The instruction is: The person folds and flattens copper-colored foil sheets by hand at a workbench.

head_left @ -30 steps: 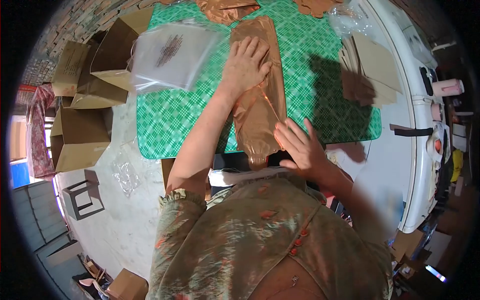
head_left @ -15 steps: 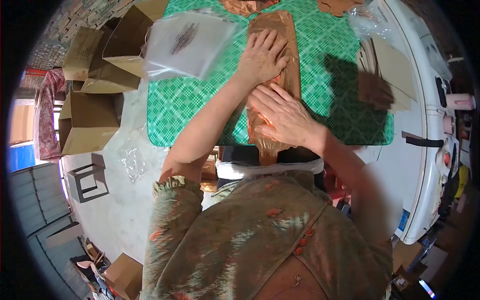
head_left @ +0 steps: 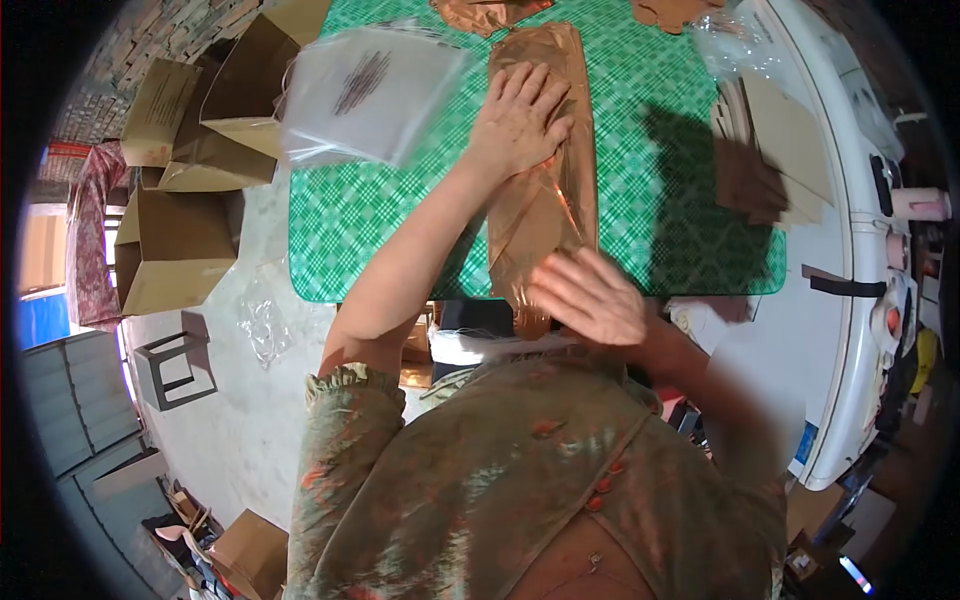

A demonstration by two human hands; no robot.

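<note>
A long, shiny, copper-brown plastic bag [head_left: 570, 200] lies flat on the table, its narrow near end hanging over the front edge. My left hand [head_left: 520, 118] presses palm-down on the far half of the bag, fingers spread. Over the near end, at the table's front edge, is my right hand [head_left: 592, 298], slightly blurred, with its fingers stretched out and nothing gripped. Its fingertips overlap the bag's right side in this view.
The table wears a green checked cloth [head_left: 390, 235]. Clear plastic sleeves [head_left: 375, 90] lie at back left, cardboard pieces [head_left: 785, 140] at right, crumpled brown plastic [head_left: 490, 12] at the far edge. Open cardboard boxes [head_left: 185, 235] stand left; a white appliance-like surface [head_left: 815, 240] borders the right.
My right hand has slid off the middle of the bag toward my body and the near edge, uncovering the bag's middle. My left hand stays on the far half.
</note>
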